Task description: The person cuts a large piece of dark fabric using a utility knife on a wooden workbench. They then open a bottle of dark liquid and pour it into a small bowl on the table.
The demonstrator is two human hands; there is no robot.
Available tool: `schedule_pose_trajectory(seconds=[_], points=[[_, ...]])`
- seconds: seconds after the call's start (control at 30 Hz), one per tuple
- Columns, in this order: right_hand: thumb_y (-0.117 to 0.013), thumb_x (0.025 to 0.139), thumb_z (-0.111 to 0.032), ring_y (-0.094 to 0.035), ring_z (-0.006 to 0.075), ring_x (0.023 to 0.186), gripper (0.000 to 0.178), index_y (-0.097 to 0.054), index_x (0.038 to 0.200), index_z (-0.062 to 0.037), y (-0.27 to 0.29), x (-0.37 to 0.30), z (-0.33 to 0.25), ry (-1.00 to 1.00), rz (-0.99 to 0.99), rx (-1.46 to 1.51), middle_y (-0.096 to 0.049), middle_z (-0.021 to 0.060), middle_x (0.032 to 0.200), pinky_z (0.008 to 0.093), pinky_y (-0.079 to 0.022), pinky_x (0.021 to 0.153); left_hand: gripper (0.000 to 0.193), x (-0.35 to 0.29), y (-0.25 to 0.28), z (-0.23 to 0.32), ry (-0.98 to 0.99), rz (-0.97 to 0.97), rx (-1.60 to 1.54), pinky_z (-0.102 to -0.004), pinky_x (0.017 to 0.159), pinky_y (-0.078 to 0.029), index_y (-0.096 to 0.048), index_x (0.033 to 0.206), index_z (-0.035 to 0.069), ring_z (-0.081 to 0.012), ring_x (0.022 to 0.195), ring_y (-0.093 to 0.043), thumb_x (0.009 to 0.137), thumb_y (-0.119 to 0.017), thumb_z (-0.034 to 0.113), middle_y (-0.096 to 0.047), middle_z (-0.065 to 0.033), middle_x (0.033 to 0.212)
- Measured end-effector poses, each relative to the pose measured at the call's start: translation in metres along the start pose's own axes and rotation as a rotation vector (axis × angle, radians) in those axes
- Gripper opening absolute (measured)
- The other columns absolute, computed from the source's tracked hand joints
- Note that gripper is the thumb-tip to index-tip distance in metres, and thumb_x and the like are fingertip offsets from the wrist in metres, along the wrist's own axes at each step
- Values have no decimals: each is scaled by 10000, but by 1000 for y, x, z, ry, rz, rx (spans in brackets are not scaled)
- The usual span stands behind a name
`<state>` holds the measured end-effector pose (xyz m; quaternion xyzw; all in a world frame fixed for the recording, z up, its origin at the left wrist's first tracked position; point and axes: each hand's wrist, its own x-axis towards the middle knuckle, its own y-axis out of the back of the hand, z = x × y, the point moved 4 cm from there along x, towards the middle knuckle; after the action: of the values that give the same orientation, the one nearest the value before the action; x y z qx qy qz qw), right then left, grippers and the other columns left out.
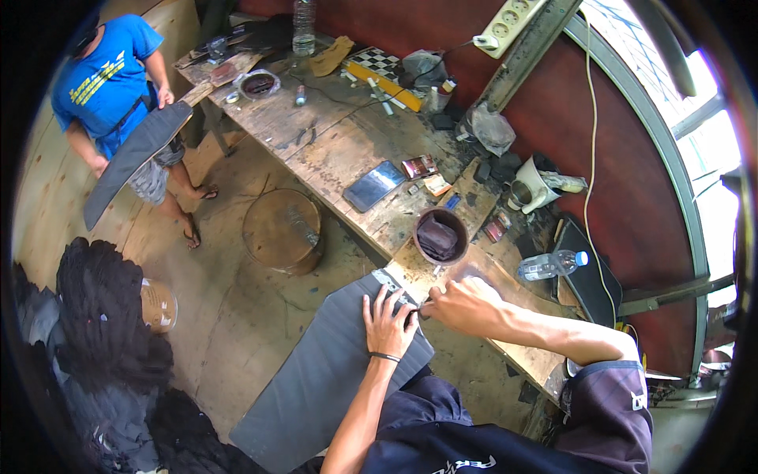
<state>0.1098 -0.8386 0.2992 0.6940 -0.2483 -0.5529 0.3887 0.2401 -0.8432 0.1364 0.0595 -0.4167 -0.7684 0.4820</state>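
Observation:
A long dark-grey panel (316, 387), broad and angular, slants from my lap toward the table, its narrow end against the table edge. A pale, whitish patch (387, 278) marks that end. My left hand (389, 325) lies on the panel near this end, fingers spread and holding nothing. Close beside it, my right hand (464, 306) is closed, with the fingertips at the panel's edge. Something small and dark shows at those fingertips, too hidden to name. Just beyond my right hand, a brown bowl (440, 237) with a dark, folded piece inside stands on the table.
The wooden table (316, 150) carries a phone (374, 186), a plastic bottle (553, 265) and a pale jug (537, 183). A round drum (282, 231) stands on the floor. Dark cloth (110, 316) is heaped at left. Another person (118, 71) holds a dark blade-shaped panel (138, 162).

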Motion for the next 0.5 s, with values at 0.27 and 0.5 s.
schedule_pose_trajectory(seconds=[0.27, 0.5], points=[[-705, 829, -129, -704, 429, 920, 290, -671, 1113, -83, 1, -12, 7, -9, 231, -93, -611, 202, 1048, 532, -590, 760, 197, -5, -10, -3, -3, 61, 30, -638, 1222, -288, -762, 1021, 189, -294, 1437, -471, 873, -765, 319, -639, -52, 1350], [-739, 821, -142, -692, 425, 982, 265, -676, 1072, -86, 15, -5, -6, 3, 123, -153, -630, 198, 1062, 553, -554, 795, 438, -11, 20, -1, 111, 33, -194, -585, 1319, -192, -717, 1287, 123, -300, 1520, -400, 915, -769, 349, -565, -102, 1486]])
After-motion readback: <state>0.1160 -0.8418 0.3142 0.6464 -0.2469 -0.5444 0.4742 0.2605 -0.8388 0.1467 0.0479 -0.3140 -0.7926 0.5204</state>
